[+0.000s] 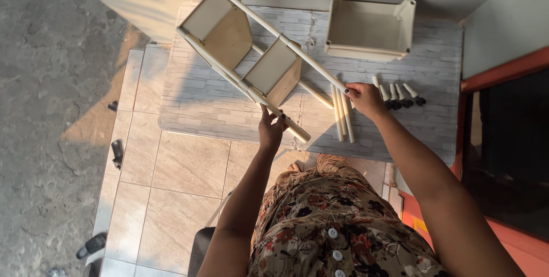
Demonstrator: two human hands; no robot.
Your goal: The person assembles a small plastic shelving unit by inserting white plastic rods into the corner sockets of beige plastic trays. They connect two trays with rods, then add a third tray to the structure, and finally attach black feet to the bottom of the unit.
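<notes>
Sunlight is falling across a grey stone-pattern tabletop (194, 102) that's filling the middle of the frame, with beige floor tiles (183, 174) showing below it and rough concrete at the left edge.

From the head view, a half-built cream plastic shelf frame with two square trays (246, 60) is lying tilted across the upper centre of the table, its long rods running diagonally down to the right. The left hand (271, 131) is reaching up at the frame's lower end, fingers curled around the bottom rod near centre frame. The right hand (364, 98) is sitting just right of centre, fingertips pinching the end of the frame's upper rod.

Just below that hand, a few loose cream plastic rods (342, 116) are lying side by side. To its right, a row of short cream pegs with black caps (400, 95) is lined up. A separate cream square tray (369, 28) is sitting at upper right, well apart from both hands.
</notes>
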